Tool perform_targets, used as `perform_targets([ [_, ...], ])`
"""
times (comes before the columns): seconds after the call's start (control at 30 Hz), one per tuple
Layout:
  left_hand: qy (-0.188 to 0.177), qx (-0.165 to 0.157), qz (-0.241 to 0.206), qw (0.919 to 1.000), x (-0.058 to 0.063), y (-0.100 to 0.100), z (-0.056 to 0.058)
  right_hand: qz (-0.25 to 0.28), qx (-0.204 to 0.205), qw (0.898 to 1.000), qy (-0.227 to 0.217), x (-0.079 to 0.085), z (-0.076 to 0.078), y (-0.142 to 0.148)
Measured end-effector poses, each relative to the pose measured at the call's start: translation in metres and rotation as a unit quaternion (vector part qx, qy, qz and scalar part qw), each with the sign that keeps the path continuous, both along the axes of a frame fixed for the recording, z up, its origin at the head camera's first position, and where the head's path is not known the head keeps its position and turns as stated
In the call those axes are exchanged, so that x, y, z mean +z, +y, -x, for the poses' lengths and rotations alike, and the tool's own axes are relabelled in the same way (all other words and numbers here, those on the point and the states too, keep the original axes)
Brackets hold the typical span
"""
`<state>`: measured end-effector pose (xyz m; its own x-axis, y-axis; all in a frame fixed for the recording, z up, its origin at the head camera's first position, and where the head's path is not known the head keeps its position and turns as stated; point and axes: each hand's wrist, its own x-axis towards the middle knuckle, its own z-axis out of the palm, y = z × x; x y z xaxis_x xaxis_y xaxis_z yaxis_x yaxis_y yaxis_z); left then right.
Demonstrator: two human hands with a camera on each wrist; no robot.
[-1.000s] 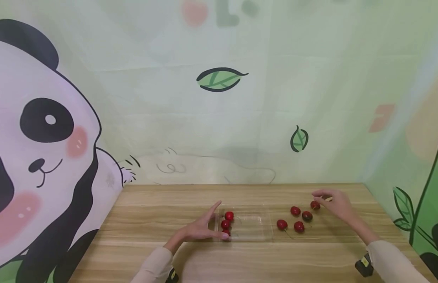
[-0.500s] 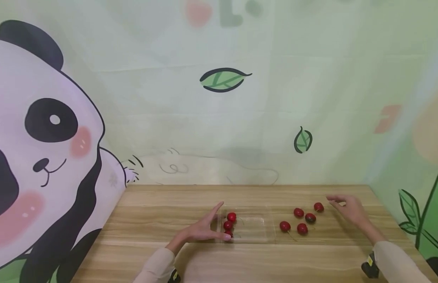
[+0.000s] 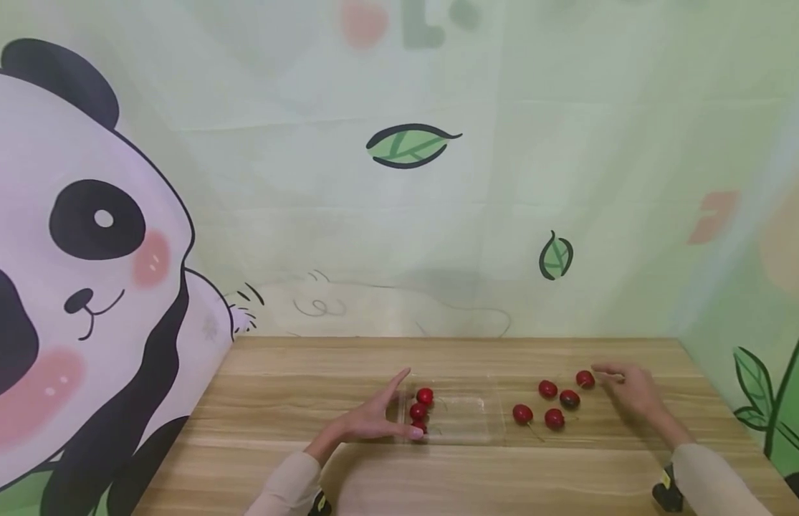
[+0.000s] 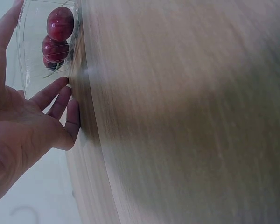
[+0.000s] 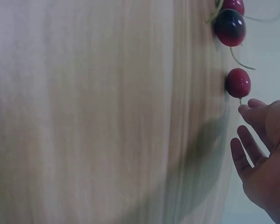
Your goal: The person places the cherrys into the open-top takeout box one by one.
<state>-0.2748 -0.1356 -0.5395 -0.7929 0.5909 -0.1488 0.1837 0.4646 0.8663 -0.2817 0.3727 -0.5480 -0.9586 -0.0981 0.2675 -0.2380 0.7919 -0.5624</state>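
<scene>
My left hand [image 3: 376, 419] spans the left end of a clear plastic box [image 3: 466, 438], thumb along the front side and forefinger at the back corner. Three red cherries lie in a row at that end; the middle cherry [image 3: 418, 412] shows between thumb and forefinger, and the front one is partly covered by the thumb. In the left wrist view, the other fingers [image 4: 60, 100] rest straight beside the box. My right hand [image 3: 634, 390] pinches at the short stem of the rearmost loose cherry [image 5: 238, 83], which sits on the table; the stem's end is hidden at the fingertips.
Several more loose cherries lie right of the box, among them a dark one [image 3: 570, 399] and one with a long stem [image 3: 522, 414]. The wooden table [image 3: 489, 480] meets a printed backdrop [image 3: 309, 236] with a panda at its far edge.
My right hand drew back to the right from the rearmost cherry, then came in again to its stem. My left hand stays at the box. The whole head view has shifted slightly.
</scene>
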Motion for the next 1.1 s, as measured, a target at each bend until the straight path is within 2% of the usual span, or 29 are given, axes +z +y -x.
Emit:
perform_targets([
  [0.6, -0.005, 0.001, -0.004, 1.0, -0.0005, -0.0005, 0.0006, -0.016, -0.018, 1.0, -0.004, -0.0045, -0.0042, -0.0045],
  [1.1, -0.005, 0.001, -0.005, 1.0, -0.0033, -0.0005, 0.0006, -0.045, -0.021, 0.997, -0.054, -0.0039, -0.0046, -0.0013],
])
